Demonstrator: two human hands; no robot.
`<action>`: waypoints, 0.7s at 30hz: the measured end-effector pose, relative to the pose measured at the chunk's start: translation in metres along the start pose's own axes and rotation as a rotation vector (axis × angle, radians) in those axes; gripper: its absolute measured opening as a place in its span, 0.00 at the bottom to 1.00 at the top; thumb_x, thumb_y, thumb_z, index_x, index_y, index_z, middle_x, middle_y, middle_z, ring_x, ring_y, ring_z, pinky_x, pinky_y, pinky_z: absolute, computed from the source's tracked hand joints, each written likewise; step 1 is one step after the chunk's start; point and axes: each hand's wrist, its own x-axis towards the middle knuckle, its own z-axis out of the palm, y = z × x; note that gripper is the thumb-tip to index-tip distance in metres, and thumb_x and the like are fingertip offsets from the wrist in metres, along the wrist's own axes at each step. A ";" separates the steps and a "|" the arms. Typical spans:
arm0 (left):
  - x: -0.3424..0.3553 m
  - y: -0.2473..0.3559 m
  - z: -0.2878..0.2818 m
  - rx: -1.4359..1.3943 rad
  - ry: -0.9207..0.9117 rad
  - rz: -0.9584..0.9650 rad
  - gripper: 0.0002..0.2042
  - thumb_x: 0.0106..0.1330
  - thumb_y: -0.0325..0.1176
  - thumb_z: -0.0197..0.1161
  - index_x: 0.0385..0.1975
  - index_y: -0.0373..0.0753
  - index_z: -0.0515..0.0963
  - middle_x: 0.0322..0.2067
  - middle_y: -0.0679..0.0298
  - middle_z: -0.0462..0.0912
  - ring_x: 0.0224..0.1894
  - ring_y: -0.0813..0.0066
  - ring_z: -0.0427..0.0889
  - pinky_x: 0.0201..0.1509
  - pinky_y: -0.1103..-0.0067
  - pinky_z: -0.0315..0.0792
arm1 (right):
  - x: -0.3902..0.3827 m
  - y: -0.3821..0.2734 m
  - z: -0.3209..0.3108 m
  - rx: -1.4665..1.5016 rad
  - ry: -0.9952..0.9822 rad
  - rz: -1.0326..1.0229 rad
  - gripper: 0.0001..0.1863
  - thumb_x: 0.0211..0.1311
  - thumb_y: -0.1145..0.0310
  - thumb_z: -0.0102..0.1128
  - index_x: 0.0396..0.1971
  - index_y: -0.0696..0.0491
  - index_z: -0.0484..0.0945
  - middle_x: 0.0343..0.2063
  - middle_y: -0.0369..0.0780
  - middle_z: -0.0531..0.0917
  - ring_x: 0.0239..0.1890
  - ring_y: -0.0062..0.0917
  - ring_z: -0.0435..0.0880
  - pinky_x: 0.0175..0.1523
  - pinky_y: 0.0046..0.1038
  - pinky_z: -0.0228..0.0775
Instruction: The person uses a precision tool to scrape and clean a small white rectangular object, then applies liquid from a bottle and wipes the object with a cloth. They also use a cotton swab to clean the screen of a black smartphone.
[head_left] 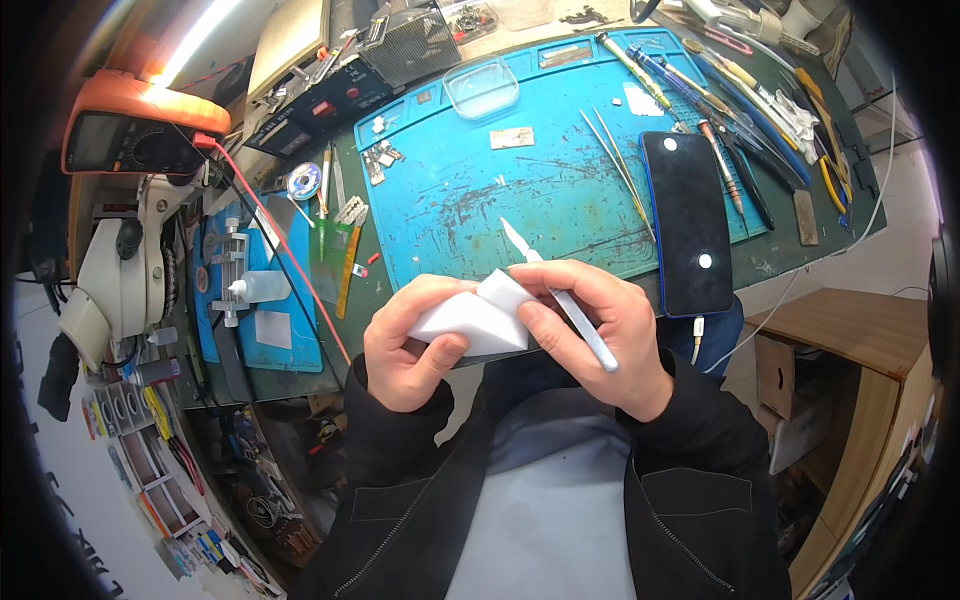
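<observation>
Close in front of me, my left hand (408, 335) grips a white foam block (470, 328), thumb in front and fingers behind. A smaller white foam piece (505, 291) is pinched in my right hand (625, 325) and touches the block's upper right side. Whether the two pieces are joined cannot be seen. The same right hand also keeps a craft knife (583, 330) between its fingers. Its pale blade points up and left over the mat, apart from the foam. The curled fingers hide part of the handle.
Beneath lies a blue work mat (440, 210). A dark phone (688, 220) with a white cable plugged in lies at right, near tweezers (618, 170) and several screwdrivers. A clear tray (482, 88) stands at the back. An orange multimeter (140, 130) with leads and a dropper bottle (262, 286) are at left.
</observation>
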 end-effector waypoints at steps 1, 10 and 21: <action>-0.001 -0.001 -0.001 -0.009 -0.013 0.000 0.22 0.73 0.41 0.73 0.57 0.28 0.81 0.51 0.53 0.87 0.52 0.66 0.85 0.56 0.74 0.77 | -0.001 -0.001 0.000 0.025 -0.003 0.037 0.14 0.68 0.75 0.70 0.52 0.59 0.86 0.41 0.46 0.91 0.42 0.30 0.92 0.47 0.28 0.82; -0.004 -0.002 0.001 -0.142 -0.001 -0.074 0.23 0.75 0.43 0.72 0.57 0.28 0.80 0.50 0.58 0.86 0.50 0.72 0.84 0.54 0.77 0.76 | -0.003 -0.004 -0.001 0.100 -0.008 0.133 0.16 0.71 0.72 0.70 0.55 0.60 0.86 0.43 0.45 0.91 0.44 0.24 0.91 0.50 0.27 0.82; -0.008 -0.007 -0.004 -0.133 0.036 -0.121 0.24 0.75 0.45 0.71 0.57 0.29 0.80 0.49 0.59 0.86 0.50 0.73 0.83 0.55 0.77 0.76 | -0.002 -0.006 -0.004 0.155 0.088 0.174 0.15 0.72 0.74 0.68 0.56 0.61 0.86 0.42 0.41 0.91 0.43 0.19 0.90 0.48 0.23 0.82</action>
